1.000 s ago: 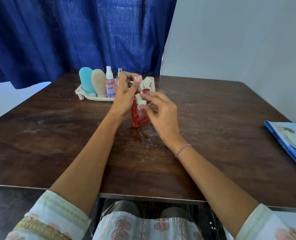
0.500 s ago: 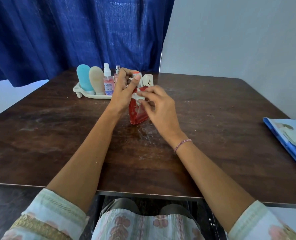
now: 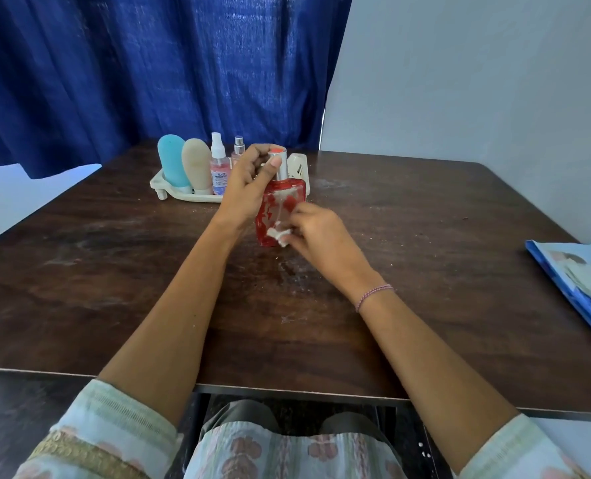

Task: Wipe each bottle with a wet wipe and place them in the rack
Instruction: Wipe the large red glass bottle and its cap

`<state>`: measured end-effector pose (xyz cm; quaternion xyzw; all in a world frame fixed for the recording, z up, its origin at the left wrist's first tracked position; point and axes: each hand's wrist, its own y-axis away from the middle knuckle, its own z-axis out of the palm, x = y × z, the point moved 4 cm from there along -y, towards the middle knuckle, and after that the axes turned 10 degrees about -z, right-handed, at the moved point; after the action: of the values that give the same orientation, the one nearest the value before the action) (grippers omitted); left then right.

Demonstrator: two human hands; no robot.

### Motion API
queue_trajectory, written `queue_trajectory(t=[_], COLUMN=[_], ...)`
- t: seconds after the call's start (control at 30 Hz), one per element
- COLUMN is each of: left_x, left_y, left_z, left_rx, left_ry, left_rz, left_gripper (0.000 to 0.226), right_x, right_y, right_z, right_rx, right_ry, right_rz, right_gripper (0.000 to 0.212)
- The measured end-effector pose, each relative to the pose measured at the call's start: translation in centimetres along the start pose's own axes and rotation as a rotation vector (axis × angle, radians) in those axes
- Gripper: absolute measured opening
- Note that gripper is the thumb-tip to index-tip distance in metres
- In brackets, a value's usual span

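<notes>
The red bottle (image 3: 280,205) is held upright over the dark counter (image 3: 114,271), toward twelve o'clock from its middle; whether its base touches the surface cannot be told. Its silver neck is grasped by the curled fingers and thumb of the left hand (image 3: 245,188), just under the red cap. A crumpled wet wipe (image 3: 277,235) is pinched in the fingers of the right hand (image 3: 318,233) and pressed against the bottle's lower front. The white rack (image 3: 169,193) is seen just behind, at about eleven o'clock from the bottle. In it a teal bottle (image 3: 172,160), a beige bottle (image 3: 197,165), a pink spray bottle (image 3: 218,169) and a smaller spray bottle (image 3: 238,150) are stood in a row. A blue packet (image 3: 577,278) is laid at the counter's three o'clock edge.
</notes>
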<state>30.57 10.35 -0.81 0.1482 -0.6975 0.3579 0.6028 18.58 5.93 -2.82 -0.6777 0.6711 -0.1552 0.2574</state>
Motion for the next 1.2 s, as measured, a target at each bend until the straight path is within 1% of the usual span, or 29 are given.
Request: queue_trajectory(t=[0.07, 0.13, 0.17, 0.23, 0.3, 0.4, 0.5, 0.57, 0.7, 0.77, 0.87, 0.97, 1.1, 1.2], left_x=[0.1, 0.1, 0.1, 0.1, 0.2, 0.5, 0.4, 0.4, 0.4, 0.6, 0.9, 1.0, 1.0, 0.7], left_y=[0.0, -0.1, -0.1, -0.1, -0.1, 0.0, 0.0, -0.1, 0.1, 0.2, 0.3, 0.4, 0.5, 0.4], left_z=[0.0, 0.0, 0.0, -0.1, 0.0, 0.3, 0.4, 0.3, 0.4, 0.5, 0.5, 0.5, 0.7, 0.9], left_rx=[-0.021, -0.033, -0.035, -0.048, -0.067, -0.094, -0.105, -0.104, -0.112, -0.133, -0.156, -0.165, -0.153, -0.112], left_ry=[-0.006, -0.051, -0.072, -0.092, -0.108, -0.132, -0.142, -0.125, -0.114, -0.117, -0.126, -0.124, -0.164, -0.215], left_rz=[0.009, 0.026, 0.036, 0.061, 0.092, 0.123, 0.12, 0.114, 0.103, 0.116, 0.144, 0.161, 0.183, 0.207], left_gripper=[0.012, 0.013, 0.013, 0.014, 0.015, 0.017, 0.017, 0.018, 0.02, 0.022, 0.026, 0.027, 0.026, 0.027], right_x=[1.1, 1.7, 1.7, 1.1, 0.2, -0.8, -0.6, 0.0, 2.6, 2.7, 1.9, 2.3, 3.7, 3.8], right_y=[0.2, 0.3, 0.3, 0.1, -0.2, -0.5, -0.5, -0.3, 0.6, 0.7, 0.4, 0.2, 0.6, 0.9], right_z=[-1.3, -2.2, -2.5, -2.5, -2.3, -1.5, -1.3, -2.0, -3.4, -3.6, -3.4, -3.3, -3.7, -3.7], right_rx=[0.127, 0.286, 0.349, 0.41, 0.399, 0.317, 0.273, 0.315, 0.473, 0.495, 0.456, 0.439, 0.423, 0.377], right_ry=[0.027, 0.074, 0.092, 0.113, 0.146, 0.226, 0.281, 0.265, 0.049, 0.019, 0.045, 0.033, -0.211, -0.366], right_rz=[0.093, 0.143, 0.141, 0.099, 0.006, -0.133, -0.158, -0.123, 0.111, 0.116, 0.065, 0.116, 0.221, 0.191], right_gripper=[0.022, 0.021, 0.02, 0.021, 0.026, 0.027, 0.028, 0.024, 0.017, 0.016, 0.017, 0.016, 0.017, 0.027])
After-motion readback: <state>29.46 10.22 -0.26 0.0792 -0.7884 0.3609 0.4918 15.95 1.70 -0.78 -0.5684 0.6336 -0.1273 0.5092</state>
